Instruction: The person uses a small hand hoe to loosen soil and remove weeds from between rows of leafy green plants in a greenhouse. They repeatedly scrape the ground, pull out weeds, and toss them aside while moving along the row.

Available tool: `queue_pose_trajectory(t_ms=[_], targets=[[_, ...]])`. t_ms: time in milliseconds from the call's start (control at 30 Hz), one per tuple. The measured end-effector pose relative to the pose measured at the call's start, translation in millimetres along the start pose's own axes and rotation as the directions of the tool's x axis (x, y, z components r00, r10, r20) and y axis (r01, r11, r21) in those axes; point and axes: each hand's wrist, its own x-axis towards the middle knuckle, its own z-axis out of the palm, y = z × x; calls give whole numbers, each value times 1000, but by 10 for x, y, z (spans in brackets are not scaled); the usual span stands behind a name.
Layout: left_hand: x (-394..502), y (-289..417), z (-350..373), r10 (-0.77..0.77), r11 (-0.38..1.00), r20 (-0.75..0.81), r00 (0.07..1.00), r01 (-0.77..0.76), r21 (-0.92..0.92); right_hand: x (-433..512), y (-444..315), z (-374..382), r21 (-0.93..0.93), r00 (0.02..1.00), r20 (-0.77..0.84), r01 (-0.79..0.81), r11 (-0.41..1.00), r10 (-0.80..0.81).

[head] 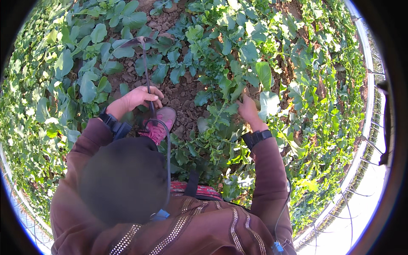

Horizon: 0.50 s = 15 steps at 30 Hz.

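Note:
My left hand point(138, 96) is closed around the lower shaft of a long-necked hand hoe point(145, 62), thumb across it. The dark metal head of the hoe lies over leaves and soil, pointing away from me. Just below that hand is a pink-laced shoe point(162, 122) on the ground. To the right, my right hand point(248, 110) reaches low among broad-leaved green plants point(228, 87), its fingers curled at the stems. Leaves hide the fingertips, so what they grip cannot be made out. A pale broad leaf point(269, 103) stands right beside this hand.
Leafy crop plants point(86, 70) grow thickly on both sides. Cloddy brown soil point(181, 98) shows between them. A cable point(168, 153) loops down past the shoe, and a red patterned bag point(207, 189) sits by my body. A pale curved frame point(371, 95) edges the field at the right.

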Motion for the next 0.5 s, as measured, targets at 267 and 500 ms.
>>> queue_pose_trajectory(t_ms=[267, 500], targets=[[-138, -62, -68, -78, 955, 152, 985, 30, 296, 682, -3, -146, -71, 754, -510, 442, 894, -413], [-145, -98, -67, -451, 761, 103, 887, 322, 563, 600, -440, -1085, 459, 936, -350, 151, 875, 21]])
